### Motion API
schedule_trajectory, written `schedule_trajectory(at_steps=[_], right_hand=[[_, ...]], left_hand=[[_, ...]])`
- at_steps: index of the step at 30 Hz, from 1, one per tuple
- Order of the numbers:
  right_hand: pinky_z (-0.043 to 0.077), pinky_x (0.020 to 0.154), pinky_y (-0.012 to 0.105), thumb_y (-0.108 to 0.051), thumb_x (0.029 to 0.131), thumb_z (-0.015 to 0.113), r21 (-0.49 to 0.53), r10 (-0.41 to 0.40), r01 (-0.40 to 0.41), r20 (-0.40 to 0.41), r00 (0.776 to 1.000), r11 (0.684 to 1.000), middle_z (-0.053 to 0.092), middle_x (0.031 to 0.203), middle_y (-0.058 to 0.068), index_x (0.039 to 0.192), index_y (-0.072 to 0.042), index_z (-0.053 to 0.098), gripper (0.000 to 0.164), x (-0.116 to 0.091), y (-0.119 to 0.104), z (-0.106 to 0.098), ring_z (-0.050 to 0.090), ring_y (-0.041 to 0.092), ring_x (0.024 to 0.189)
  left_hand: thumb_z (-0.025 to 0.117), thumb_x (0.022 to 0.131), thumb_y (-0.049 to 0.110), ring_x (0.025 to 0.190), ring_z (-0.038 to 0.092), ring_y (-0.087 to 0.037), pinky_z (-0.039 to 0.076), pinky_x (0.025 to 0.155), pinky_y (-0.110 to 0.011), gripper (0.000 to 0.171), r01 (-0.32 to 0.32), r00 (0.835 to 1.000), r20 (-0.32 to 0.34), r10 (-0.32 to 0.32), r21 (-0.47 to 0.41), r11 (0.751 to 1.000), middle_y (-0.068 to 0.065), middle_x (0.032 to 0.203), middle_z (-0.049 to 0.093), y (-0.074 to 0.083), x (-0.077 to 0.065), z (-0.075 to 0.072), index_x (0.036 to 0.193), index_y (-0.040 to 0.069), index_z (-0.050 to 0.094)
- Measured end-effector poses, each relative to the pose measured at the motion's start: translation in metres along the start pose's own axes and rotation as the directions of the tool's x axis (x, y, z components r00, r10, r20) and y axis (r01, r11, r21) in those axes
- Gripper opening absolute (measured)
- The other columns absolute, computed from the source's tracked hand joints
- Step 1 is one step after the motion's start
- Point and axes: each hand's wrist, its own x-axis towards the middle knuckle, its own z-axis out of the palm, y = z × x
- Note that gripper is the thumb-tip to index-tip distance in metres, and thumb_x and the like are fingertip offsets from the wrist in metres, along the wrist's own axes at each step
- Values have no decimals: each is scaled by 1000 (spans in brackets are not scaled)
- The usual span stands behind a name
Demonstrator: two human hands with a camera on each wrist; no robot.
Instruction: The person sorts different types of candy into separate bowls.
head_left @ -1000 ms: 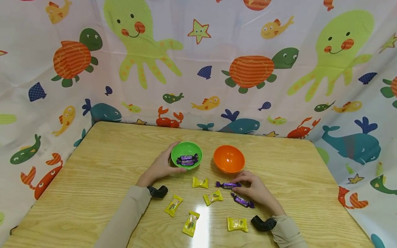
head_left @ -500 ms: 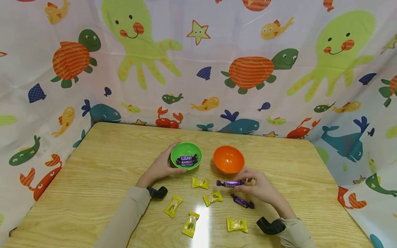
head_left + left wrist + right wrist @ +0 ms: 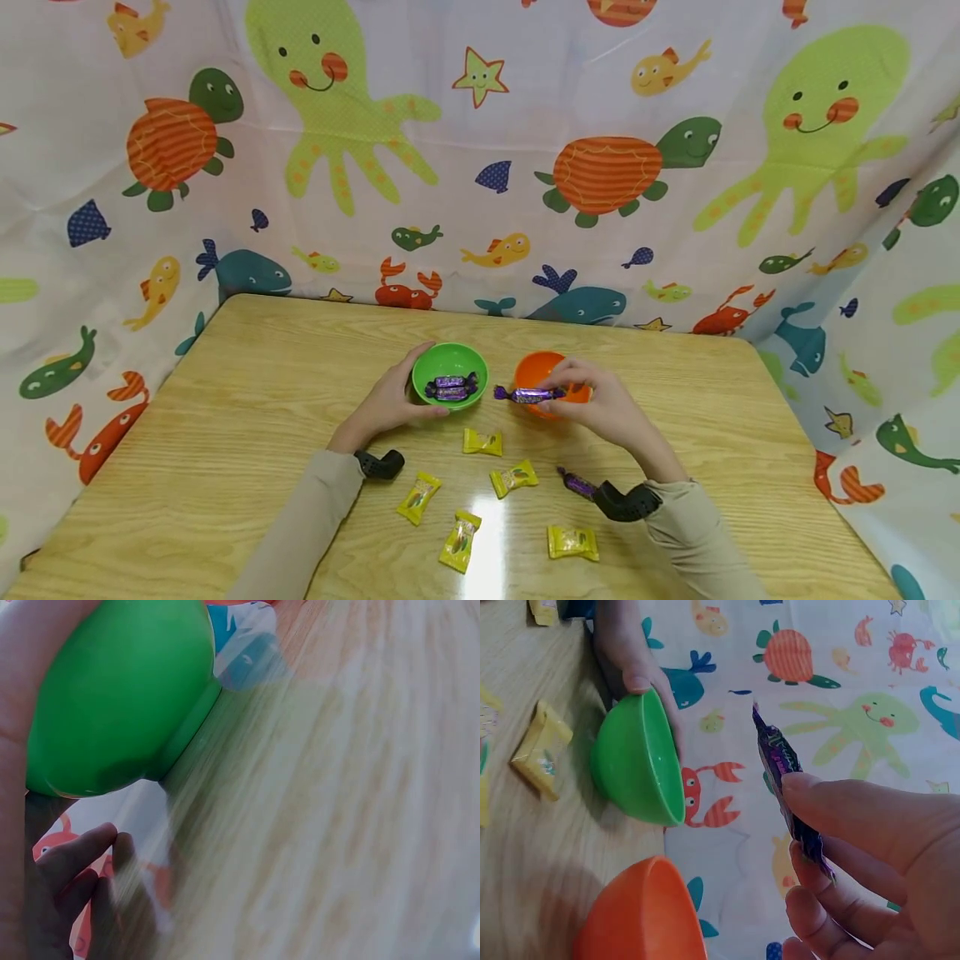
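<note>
My left hand point(image 3: 387, 400) holds the green bowl point(image 3: 427, 360) between thumb and fingers, on its left side. Two purple-wrapped candies point(image 3: 452, 387) lie together in that bowl. In the right wrist view my right hand point(image 3: 870, 855) pinches another purple-wrapped candy point(image 3: 778, 761) between thumb and fingers, up in the air. In the head view this hand and candy overlap the orange bowl point(image 3: 534, 363), which stands to the right of the green one. The left wrist view shows the green bowl's outer side point(image 3: 127, 697) and foot close up, with the left thumb and fingers around it.
Several yellow-wrapped candies point(image 3: 513, 479) lie scattered on the wooden table point(image 3: 300, 350) in front of the bowls. One more purple candy point(image 3: 576, 482) lies there, partly behind the black wrist camera point(image 3: 628, 502). A curtain with sea animals point(image 3: 450, 125) hangs behind the table.
My right hand has lifted the purple candy off the table and carried it up and leftward, over the orange bowl. My left hand stays on the green bowl.
</note>
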Motion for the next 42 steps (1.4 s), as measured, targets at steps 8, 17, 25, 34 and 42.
schedule_trajectory(at_steps=[8, 17, 25, 34, 42], right_hand=[[45, 81, 44, -16, 84, 82, 29, -12, 13, -36, 999, 1000, 65, 97, -2, 98, -16, 79, 14, 41, -6, 26, 53, 21, 90], [45, 73, 35, -11, 84, 80, -44, -80, 80, 5, 997, 996, 62, 92, -2, 94, -11, 79, 10, 71, 5, 73, 51, 19, 85], [43, 84, 40, -10, 83, 81, -242, -158, 159, 26, 987, 957, 62, 90, 3, 93, -7, 79, 11, 89, 10, 99, 54, 21, 90], [30, 82, 43, -16, 85, 80, -528, -128, 160, 96, 987, 834, 66, 96, 0, 96, -13, 79, 11, 101, 2, 111, 50, 21, 95], [32, 84, 44, -15, 83, 81, -594, -76, 146, 142, 987, 791, 67, 96, 2, 96, -14, 79, 13, 105, -6, 107, 49, 22, 92]], left_hand=[[88, 70, 50, 139, 38, -29, 27, 113, -58, 115, 24, 1000, 6, -24, 12, 1000, -6, 152, 42, 2, -2, -1, 158, 18, 22], [87, 71, 50, 137, 41, -28, 28, 112, -58, 113, 31, 1000, 7, -31, 7, 1000, -6, 150, 44, 3, -4, -1, 158, 18, 23], [87, 73, 49, 136, 41, -27, 30, 112, -56, 111, 42, 999, 12, -42, 4, 999, -5, 150, 44, 2, -4, -3, 159, 19, 23], [88, 72, 45, 132, 45, -25, 33, 110, -55, 111, 40, 999, 16, -39, -17, 999, -3, 146, 47, 2, -2, -2, 159, 20, 23], [88, 72, 45, 132, 45, -23, 33, 111, -53, 112, 21, 1000, 15, -21, -30, 999, -1, 147, 46, 1, 1, -1, 159, 19, 22]])
